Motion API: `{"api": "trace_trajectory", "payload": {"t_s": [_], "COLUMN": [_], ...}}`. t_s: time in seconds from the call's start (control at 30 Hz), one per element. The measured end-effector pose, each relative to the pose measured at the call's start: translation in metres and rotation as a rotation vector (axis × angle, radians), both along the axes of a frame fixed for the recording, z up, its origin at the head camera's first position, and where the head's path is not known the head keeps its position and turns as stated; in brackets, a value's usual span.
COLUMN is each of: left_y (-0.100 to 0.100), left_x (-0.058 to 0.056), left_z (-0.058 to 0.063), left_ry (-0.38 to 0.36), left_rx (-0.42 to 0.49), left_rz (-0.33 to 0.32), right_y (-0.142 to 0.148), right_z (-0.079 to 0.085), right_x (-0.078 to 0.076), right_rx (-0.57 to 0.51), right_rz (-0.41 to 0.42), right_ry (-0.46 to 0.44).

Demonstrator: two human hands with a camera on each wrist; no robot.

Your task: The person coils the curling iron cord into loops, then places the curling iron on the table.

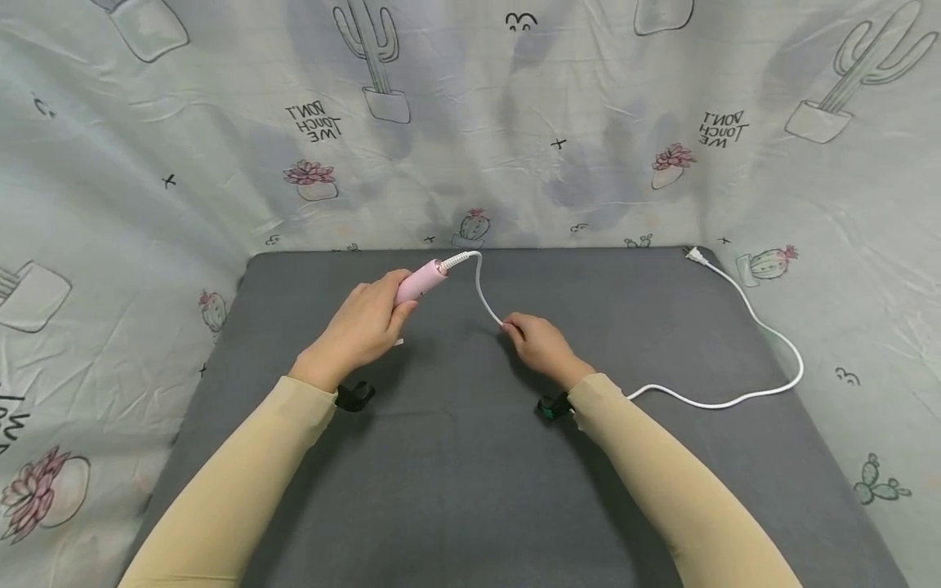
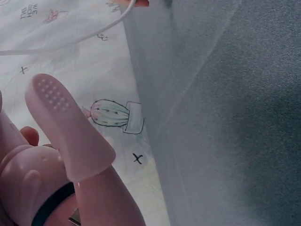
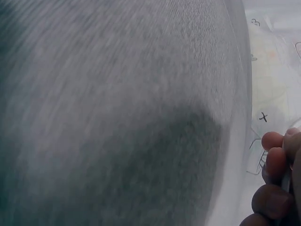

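Note:
My left hand (image 1: 360, 327) grips a pink curling iron (image 1: 421, 282) by its handle, cord end tilted up and to the right. In the left wrist view its raised lever (image 2: 70, 132) shows a dotted thumb rest. Below the hand a small pale tip (image 1: 399, 342) peeks out; most of the barrel is hidden. A white cord (image 1: 481, 282) arches from the handle down to my right hand (image 1: 540, 347), which pinches it between thumb and fingers. Curled fingertips (image 3: 276, 162) appear at the edge of the right wrist view.
Beyond the right forearm the cord (image 1: 724, 404) snakes over the grey table (image 1: 441, 506) to a white plug (image 1: 694, 255) at the far right corner. A pale printed curtain (image 1: 500, 106) encloses the table at the back and both sides.

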State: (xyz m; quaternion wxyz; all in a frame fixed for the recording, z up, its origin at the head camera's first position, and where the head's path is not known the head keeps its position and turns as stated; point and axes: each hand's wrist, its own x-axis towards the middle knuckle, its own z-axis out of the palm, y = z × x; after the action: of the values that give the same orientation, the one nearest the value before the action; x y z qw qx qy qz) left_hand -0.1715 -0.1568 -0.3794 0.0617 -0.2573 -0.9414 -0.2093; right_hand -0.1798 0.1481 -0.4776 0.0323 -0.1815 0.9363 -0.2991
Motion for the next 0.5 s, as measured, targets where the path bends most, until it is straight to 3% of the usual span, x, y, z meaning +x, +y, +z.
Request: {"api": "trace_trajectory", "payload": {"t_s": [0.23,0.5], "left_y": [-0.001,0.001], "left_x": [-0.004,-0.008], "left_z": [-0.004,-0.007], "left_ry": [0.030,0.048], "left_rx": [0.022,0.046], "left_rz": [0.049,0.119], "right_y": [0.012,0.008], "right_z": [-0.001,-0.001], "right_x": [0.006,0.017], "right_rx": [0.081,0.169], "right_rz": [-0.007,0.084], "right_ry": [0.075,0.203]}}
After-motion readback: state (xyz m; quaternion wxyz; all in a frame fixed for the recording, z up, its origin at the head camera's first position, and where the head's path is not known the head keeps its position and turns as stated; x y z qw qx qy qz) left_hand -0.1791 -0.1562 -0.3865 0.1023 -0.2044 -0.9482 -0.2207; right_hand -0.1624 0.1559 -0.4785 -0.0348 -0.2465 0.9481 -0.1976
